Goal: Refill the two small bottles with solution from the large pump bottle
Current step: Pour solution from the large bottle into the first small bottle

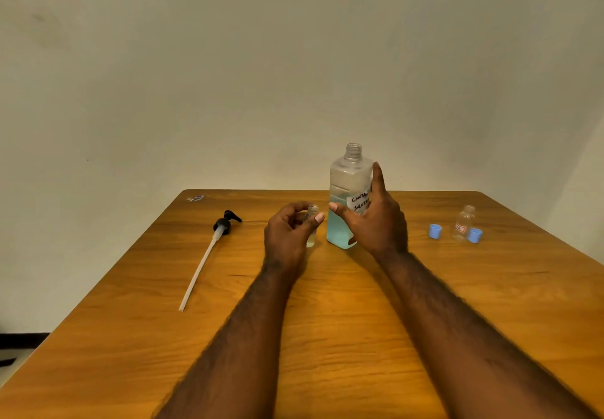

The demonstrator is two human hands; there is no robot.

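Two bare forearms reach from the near edge across a wooden table [130,320]. The left hand [287,235] is curled round a small bottle [312,211], thumb and fingertips pinching it near the neck. The bottle stands upright with its mouth uncapped, and a little pale liquid shows at its base below the hand. Most of its body is hidden behind the fingers.

Just right of it, the right hand [379,222] is spread wide, thumb stretched toward the left hand and fingers pointing up. It sits against the near right side of the large bottle [348,176], covering part of the handwritten label. Whether the palm presses on the bottle I cannot tell. The large bottle stands upright directly behind the gap between the hands. Its threaded neck is open and blue solution fills about the lower half.

Well left of the left hand lies the black pump head [225,222], its long white dip tube [199,268] running back toward the near edge. Well right of the right hand sit a blue cap [435,231], then a second small bottle [464,222], clear and uncapped, with a second blue cap [475,234] touching it. Beyond the table rises a plain pale wall [294,58].
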